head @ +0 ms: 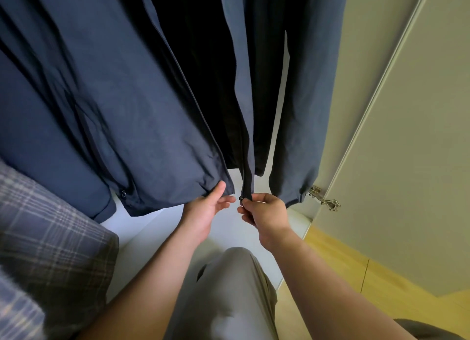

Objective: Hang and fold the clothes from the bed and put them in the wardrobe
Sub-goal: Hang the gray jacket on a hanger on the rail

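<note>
Jacket [142, 111]: navy, hanging open-fronted inside the wardrobe, hem down at centre frame, right at both hands.
Right grip [264, 212]: fingers curled in tight, pinching the zip end [247, 187] of the front edge on its own side; a small metal zip piece [241, 198] peeks out at its 10 o'clock.
Left grip [206, 210]: thumb laid on the hem corner [226, 190] of the other front edge, fingers nearly straight under it and aimed at 3 o'clock. True pinch or just a steadying touch? Cannot tell.
Gap: here's the crux. The two front edges sit just apart, the hem corner at 9 o'clock of the zip end and near level with it.
Zip axis: runs 12 to 6, straight up from the right grip into the dark lining.
Nearer hand: the right has the zip. By my reading, the left must carry its edge across towards 3 o'clock to mate the two.
Risk: slack cloth, so that corner could slide off the thumb.
Around: wardrobe door [407, 161] standing open at 3 o'clock, its hinge [323, 199] just beyond the right grip; plaid fabric [50, 238] at 8 o'clock; wooden floor [330, 258] at 5 o'clock.
</note>
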A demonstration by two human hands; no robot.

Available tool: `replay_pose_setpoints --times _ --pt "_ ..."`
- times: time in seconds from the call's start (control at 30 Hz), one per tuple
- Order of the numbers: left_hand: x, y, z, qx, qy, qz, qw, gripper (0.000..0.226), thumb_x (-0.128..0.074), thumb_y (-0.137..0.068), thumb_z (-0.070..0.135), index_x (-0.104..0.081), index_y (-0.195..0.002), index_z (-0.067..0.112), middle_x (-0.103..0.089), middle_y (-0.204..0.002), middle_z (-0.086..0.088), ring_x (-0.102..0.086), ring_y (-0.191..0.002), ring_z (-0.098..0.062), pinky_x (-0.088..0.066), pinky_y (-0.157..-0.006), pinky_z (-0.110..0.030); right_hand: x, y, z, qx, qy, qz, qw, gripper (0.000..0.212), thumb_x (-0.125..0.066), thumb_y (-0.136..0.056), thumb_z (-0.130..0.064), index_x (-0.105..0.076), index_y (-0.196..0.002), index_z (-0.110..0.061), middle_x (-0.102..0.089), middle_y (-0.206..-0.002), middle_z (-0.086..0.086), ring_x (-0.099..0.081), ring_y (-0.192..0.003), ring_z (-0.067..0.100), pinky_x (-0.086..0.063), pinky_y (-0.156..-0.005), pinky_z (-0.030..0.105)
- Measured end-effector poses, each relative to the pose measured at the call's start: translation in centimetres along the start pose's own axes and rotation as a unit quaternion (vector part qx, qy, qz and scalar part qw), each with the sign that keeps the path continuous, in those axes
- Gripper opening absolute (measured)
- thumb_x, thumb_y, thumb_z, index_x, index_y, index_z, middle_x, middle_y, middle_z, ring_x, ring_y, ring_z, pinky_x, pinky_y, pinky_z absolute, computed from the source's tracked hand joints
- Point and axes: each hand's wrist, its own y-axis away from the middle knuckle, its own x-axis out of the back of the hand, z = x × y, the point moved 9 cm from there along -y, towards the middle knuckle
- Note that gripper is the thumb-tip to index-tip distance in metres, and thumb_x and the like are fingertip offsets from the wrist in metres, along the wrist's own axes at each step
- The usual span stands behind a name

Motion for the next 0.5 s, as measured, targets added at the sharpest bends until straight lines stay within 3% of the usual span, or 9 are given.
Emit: replay_pose_setpoints --times 0.07,0.13,0.3,0.4,0.5 --pt "0.0 0.5 0.0 -0.016 -0.067 0.001 0.998 0.018 -0.071 -0.094 0.029 -0.071 -0.098 0.011 -0.079 -0.087 -0.002 -0.075 -0.086 -0.019 -0.051 -0.098 -0.04 -0.1 0.1 0.1 -0.003 -0.001 -0.001 1.0 0.011 -0.072 -0.089 -0.001 -0.066 -0.099 -0.002 -0.075 -0.075 0.009 -0.073 -0.067 0.018 -0.059 -0.063 0.027" --pt "0.3 0.8 0.0 -0.024 -0.105 0.003 0.994 0.023 -0.081 -0.082 0.033 -0.075 -0.095 0.014 -0.079 -0.089 -0.001 -0.075 -0.09 -0.015 -0.048 -0.105 -0.044 -0.1 0.2 0.2 -0.005 -0.007 0.001 1.0 0.01 -0.072 -0.089 -0.002 -0.066 -0.098 -0.003 -0.075 -0.078 0.01 -0.073 -0.067 0.018 -0.058 -0.063 0.027" --pt "0.9 0.7 0.3 -0.052 -0.137 0.03 0.989 0.009 -0.077 -0.089 0.026 -0.075 -0.086 0.017 -0.079 -0.083 0.002 -0.074 -0.077 -0.007 -0.052 -0.092 -0.034 -0.9 0.7 0.4 -0.017 -0.027 -0.017 0.999 0.011 -0.073 -0.089 -0.003 -0.065 -0.096 -0.006 -0.075 -0.079 0.009 -0.071 -0.065 0.017 -0.056 -0.063 0.029" --pt "1.0 0.6 0.3 -0.056 -0.149 0.035 0.987 0.014 -0.076 -0.09 0.025 -0.077 -0.076 0.023 -0.078 -0.081 0.001 -0.073 -0.076 -0.008 -0.054 -0.09 -0.033 -1.4 0.9 0.5 -0.03 -0.044 -0.026 0.998 0.011 -0.071 -0.091 -0.003 -0.066 -0.101 -0.002 -0.076 -0.084 0.012 -0.07 -0.066 0.017 -0.056 -0.066 0.029" --pt "1.4 0.4 0.1 -0.056 -0.168 0.057 0.983 0.011 -0.078 -0.088 0.029 -0.076 -0.085 0.019 -0.078 -0.08 0.004 -0.072 -0.072 -0.005 -0.053 -0.083 -0.032 -1.8 1.1 0.4 -0.035 -0.062 -0.031 0.997 0.014 -0.069 -0.093 -0.003 -0.067 -0.106 0.002 -0.074 -0.085 0.013 -0.068 -0.067 0.017 -0.056 -0.067 0.028"
